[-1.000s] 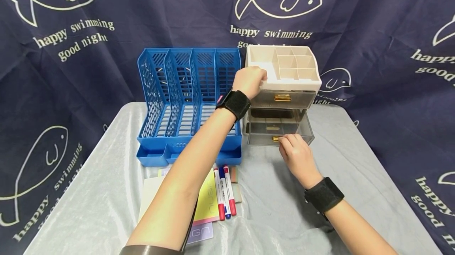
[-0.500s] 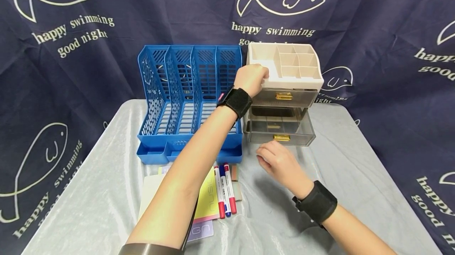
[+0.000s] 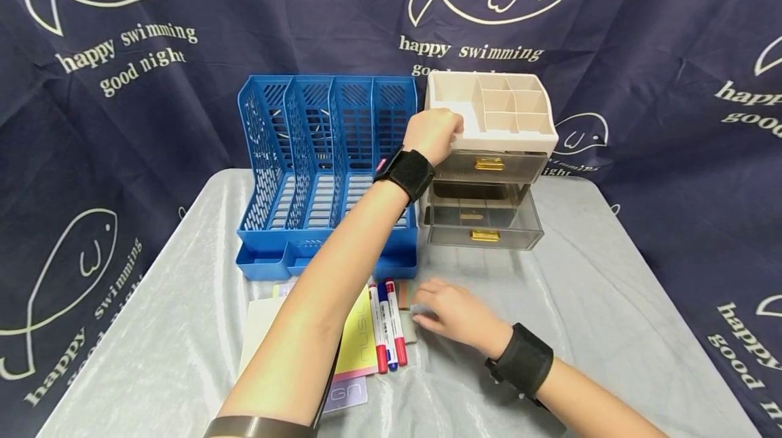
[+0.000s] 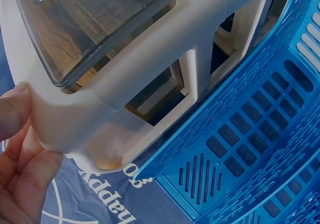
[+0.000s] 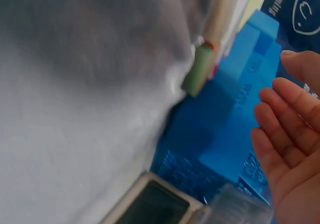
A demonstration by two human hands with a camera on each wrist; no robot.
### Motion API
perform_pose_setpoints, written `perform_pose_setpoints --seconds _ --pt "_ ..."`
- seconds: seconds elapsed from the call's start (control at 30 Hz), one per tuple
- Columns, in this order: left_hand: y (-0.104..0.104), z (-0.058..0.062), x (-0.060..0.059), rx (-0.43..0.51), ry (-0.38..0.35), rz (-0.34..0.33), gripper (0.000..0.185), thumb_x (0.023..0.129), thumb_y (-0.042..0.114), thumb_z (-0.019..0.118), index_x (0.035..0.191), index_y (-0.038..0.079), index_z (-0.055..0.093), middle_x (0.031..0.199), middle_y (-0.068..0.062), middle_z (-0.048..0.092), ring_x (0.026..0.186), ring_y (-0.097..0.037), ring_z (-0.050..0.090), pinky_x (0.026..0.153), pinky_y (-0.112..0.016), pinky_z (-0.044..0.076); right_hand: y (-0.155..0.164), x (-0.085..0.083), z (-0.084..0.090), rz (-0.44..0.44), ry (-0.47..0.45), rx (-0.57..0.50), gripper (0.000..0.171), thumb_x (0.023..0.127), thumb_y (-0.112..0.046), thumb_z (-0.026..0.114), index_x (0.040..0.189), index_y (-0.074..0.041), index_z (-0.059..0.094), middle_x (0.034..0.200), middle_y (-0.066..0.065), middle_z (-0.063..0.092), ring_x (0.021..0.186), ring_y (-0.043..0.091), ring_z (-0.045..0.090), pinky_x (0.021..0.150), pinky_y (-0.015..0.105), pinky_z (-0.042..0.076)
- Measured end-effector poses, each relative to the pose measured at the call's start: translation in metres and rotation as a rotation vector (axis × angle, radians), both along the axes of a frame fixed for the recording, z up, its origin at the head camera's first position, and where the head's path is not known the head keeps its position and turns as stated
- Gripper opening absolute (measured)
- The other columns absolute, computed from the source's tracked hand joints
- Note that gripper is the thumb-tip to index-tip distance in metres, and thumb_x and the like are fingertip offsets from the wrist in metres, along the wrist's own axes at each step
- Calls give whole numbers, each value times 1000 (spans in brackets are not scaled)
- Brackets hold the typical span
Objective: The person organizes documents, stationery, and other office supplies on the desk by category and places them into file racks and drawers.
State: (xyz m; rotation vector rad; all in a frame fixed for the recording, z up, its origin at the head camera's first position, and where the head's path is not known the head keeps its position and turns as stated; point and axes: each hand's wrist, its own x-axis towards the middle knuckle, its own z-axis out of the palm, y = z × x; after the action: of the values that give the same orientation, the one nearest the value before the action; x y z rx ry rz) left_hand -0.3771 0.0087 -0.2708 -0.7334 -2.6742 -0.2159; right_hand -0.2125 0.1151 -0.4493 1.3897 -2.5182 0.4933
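Note:
My left hand (image 3: 432, 134) grips the front left edge of a white desk organizer (image 3: 507, 143); the left wrist view shows thumb and fingers (image 4: 31, 159) pinching its rim. The organizer's lower smoky drawer (image 3: 510, 240) is pulled out, with a gold handle (image 3: 485, 235) on its front. My right hand (image 3: 455, 312), fingers loosely bent and holding nothing, is over the cloth beside a small orange block (image 3: 404, 294) and a pale green block (image 3: 407, 331). In the right wrist view its palm (image 5: 295, 184) shows, with the green block (image 5: 199, 72) beyond.
A blue file rack (image 3: 269, 248) stands left of the organizer. In front of it lie several markers (image 3: 391, 329), a yellow notebook (image 3: 357, 339) and a purple one (image 3: 349, 394), partly hidden under my left forearm. Grey cloth (image 3: 580, 275) covers the table.
My right hand has let go of the lower drawer's handle and moved left and toward me, to the small blocks. The drawer stays pulled out. My left hand keeps its grip on the organizer.

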Motion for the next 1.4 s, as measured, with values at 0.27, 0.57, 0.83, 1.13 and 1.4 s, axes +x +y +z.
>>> perform_pose_setpoints --seconds 0.27,0.57,0.83,1.13,1.4 --pt "1 0 -1 -2 -3 0 21 88 5 59 101 17 71 100 0 68 91 -15 63 81 -32 49 -10 8 -15 -65 -162 121 34 80 -28 73 106 -7 66 98 0 62 90 13 57 78 27 50" --pt "1 1 1 -13 -8 4 21 88 6 59 102 17 71 101 0 69 91 -15 63 81 -32 50 -14 12 -18 -96 -204 144 42 79 -32 75 109 -5 65 101 3 62 95 15 58 82 28 49" --pt "1 1 1 -13 -4 3 21 88 6 59 101 17 71 100 0 69 91 -16 63 81 -32 50 -14 14 -21 -108 -207 187 49 77 -33 76 114 -3 64 104 4 61 98 17 58 85 29 49" --pt "0 1 1 -4 -3 -2 21 87 6 59 99 17 72 100 0 69 91 -16 63 80 -33 50 -16 15 -20 -109 -209 183 47 76 -28 77 112 -2 64 103 5 60 96 16 58 85 28 49" --pt "1 1 2 -3 -8 5 22 86 5 60 99 17 72 100 0 69 91 -15 63 80 -33 50 -16 14 -22 -109 -196 181 46 76 -30 76 112 -3 64 102 4 60 95 16 57 84 29 49"
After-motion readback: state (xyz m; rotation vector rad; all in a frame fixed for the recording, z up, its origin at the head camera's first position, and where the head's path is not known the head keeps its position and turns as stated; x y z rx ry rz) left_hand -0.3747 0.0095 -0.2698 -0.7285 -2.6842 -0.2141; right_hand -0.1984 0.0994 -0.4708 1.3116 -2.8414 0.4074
